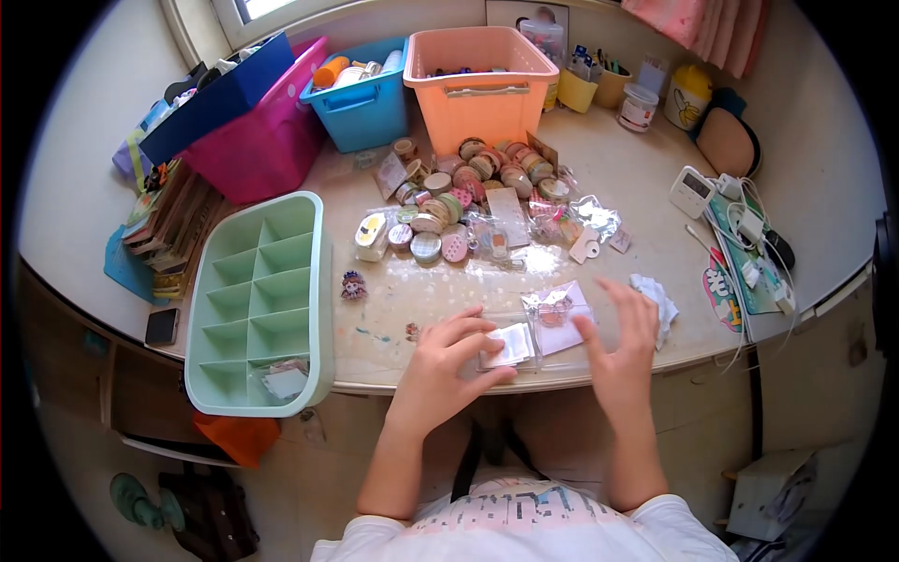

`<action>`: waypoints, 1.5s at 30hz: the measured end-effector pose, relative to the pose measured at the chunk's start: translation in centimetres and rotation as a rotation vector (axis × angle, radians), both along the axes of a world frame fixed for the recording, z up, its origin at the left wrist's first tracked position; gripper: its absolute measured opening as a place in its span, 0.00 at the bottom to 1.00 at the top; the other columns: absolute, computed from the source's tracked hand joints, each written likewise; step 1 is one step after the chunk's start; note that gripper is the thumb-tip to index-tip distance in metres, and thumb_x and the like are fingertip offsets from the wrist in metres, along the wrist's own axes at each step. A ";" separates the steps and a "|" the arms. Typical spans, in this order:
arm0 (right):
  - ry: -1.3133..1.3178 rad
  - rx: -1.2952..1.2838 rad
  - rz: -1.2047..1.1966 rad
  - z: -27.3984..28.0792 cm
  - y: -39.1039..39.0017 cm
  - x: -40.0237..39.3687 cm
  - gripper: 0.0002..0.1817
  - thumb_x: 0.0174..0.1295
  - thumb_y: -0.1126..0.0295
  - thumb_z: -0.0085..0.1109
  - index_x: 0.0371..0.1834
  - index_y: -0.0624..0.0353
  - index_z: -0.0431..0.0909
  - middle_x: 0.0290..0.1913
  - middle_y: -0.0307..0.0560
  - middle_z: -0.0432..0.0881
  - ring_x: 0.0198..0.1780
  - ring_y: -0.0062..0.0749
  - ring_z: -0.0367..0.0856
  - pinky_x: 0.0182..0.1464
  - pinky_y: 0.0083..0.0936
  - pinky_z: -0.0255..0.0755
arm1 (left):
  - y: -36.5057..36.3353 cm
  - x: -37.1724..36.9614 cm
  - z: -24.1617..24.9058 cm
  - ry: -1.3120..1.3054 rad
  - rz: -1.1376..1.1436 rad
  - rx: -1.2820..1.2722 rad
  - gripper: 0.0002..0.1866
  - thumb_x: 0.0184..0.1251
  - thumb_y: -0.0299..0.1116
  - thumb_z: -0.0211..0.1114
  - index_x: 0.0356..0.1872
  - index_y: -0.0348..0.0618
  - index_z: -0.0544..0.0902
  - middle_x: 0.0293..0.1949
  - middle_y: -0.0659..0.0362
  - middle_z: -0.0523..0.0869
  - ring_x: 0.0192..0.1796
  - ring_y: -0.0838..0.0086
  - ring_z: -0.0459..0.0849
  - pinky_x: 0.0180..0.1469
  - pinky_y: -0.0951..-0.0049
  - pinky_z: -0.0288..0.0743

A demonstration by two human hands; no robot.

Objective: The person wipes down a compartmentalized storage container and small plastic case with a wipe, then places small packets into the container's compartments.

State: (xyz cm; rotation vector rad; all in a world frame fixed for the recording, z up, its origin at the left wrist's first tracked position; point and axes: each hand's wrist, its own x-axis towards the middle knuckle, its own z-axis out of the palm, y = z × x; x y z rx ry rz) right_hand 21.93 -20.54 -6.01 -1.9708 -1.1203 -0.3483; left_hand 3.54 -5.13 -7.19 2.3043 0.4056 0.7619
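At the front of the table my left hand rests with fingers apart. Its fingertips and thumb touch the left edge of a small white packet in clear plastic. To the right, my right hand is open, thumb and fingers spread, holding nothing. Between the hands lies a clear bag with a pale purple card inside, close to my right thumb. Beyond it are a heap of washi tape rolls and several clear sticker packets. A small cartoon figure sticker lies left of my left hand.
A green divided box stands at the left, with packets in its front right compartment. Pink, blue and orange bins line the back. A crumpled tissue, cables and a white timer are at the right.
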 end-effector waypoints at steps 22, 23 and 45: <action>0.217 0.077 0.378 -0.5 -0.9 -3.6 0.31 0.65 0.70 0.74 0.72 0.61 0.76 0.66 0.53 0.82 0.68 0.50 0.79 0.72 0.44 0.70 | -0.1 -0.2 -0.7 0.018 -0.004 0.052 0.17 0.57 0.39 0.85 0.44 0.46 0.92 0.59 0.55 0.88 0.72 0.52 0.81 0.70 0.53 0.74; 0.217 0.077 0.378 -0.6 -0.4 -3.8 0.31 0.65 0.70 0.74 0.72 0.61 0.76 0.66 0.53 0.82 0.68 0.50 0.79 0.72 0.44 0.70 | -0.1 -0.3 -0.9 0.021 0.012 -0.006 0.17 0.57 0.37 0.86 0.45 0.45 0.92 0.60 0.54 0.88 0.72 0.52 0.81 0.69 0.54 0.76; 0.021 -0.076 0.588 -1.6 0.9 -3.3 0.30 0.54 0.70 0.81 0.62 0.59 0.84 0.64 0.48 0.84 0.69 0.48 0.78 0.70 0.42 0.76 | 1.5 -1.7 1.0 -0.027 -0.153 -0.116 0.31 0.51 0.28 0.87 0.59 0.45 0.89 0.70 0.54 0.84 0.63 0.64 0.87 0.61 0.67 0.82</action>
